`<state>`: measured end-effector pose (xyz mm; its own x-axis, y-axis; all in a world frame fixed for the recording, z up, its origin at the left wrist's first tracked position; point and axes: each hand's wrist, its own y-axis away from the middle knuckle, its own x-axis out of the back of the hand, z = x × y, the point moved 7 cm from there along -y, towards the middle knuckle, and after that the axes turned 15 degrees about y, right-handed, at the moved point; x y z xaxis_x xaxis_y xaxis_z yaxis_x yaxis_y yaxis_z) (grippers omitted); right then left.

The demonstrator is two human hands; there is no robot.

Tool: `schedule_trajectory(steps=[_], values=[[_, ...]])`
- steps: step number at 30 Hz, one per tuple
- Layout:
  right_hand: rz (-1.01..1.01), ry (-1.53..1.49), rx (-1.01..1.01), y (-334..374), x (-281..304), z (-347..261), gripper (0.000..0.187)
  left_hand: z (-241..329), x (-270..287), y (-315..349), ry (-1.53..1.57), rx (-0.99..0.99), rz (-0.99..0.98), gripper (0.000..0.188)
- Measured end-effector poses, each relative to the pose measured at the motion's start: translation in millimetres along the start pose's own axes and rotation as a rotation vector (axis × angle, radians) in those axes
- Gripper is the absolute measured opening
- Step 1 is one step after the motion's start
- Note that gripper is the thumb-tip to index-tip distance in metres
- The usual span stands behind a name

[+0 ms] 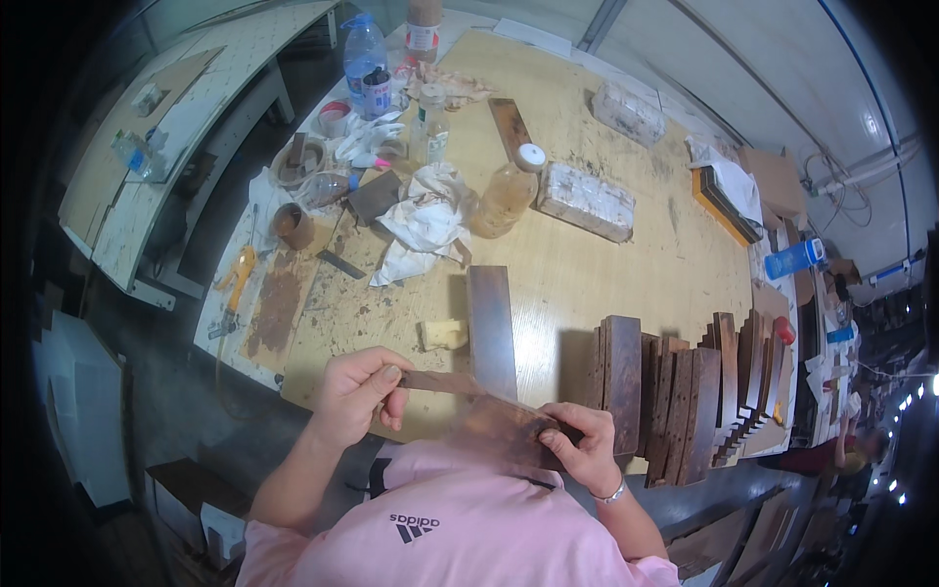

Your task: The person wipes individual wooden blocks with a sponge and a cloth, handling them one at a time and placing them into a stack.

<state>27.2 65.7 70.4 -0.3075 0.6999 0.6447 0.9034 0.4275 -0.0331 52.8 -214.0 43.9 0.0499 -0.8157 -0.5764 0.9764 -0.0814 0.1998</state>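
Observation:
Close to my chest, at the near edge of the table, my right hand grips a dark brown wooden board by its right end, thumb on top. My left hand pinches a thin brown strip between thumb and fingers. The strip's other end meets the board's upper left corner; whether it is sandpaper or wood I cannot tell. Just beyond lies another brown board with a shiny face, flat on the table. A pale yellow sponge-like block sits left of it.
Several dark boards stand in rows at the right. Farther off are a capped bottle of yellowish liquid, a crumpled white cloth and two wrapped blocks. Bottles, tape and a brown cup crowd the table's left side.

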Motion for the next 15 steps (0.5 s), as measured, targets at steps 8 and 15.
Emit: schedule_trajectory(steps=[8,15], values=[[-0.006,-0.006,0.028,2.0,-1.5,4.1,0.023,-2.6,-2.6,-1.4,0.044,0.01,-0.012,0.023],[-0.014,0.022,0.043,3.2,-2.1,2.3,0.024,-5.4,3.3,-2.4,0.025,0.032,0.002,0.022]])
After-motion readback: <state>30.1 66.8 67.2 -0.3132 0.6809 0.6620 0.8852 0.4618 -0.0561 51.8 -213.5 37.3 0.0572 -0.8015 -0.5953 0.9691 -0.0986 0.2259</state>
